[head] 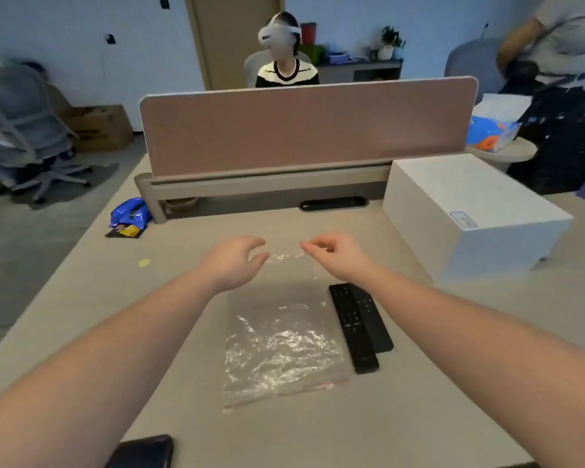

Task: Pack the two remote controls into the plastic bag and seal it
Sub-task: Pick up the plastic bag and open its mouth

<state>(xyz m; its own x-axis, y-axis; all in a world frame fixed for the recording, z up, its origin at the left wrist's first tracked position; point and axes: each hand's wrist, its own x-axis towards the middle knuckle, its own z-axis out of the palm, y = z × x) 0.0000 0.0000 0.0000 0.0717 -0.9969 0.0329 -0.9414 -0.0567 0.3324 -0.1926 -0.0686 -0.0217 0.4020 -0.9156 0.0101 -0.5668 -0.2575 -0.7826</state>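
Note:
A clear, crinkled plastic bag lies flat on the beige desk, its red zip strip along the near edge. Two black remote controls lie side by side just right of the bag: the longer one touches the bag's edge, and the shorter one sits partly beneath it on the right. My left hand hovers over the bag's far end, fingers curled and apart, holding nothing. My right hand hovers opposite, fingers loosely bent and empty. Neither hand touches the remotes.
A white box stands at the right. A pink divider panel closes off the far side of the desk. A blue snack packet lies far left, and a dark phone at the near edge. A person sits beyond the divider.

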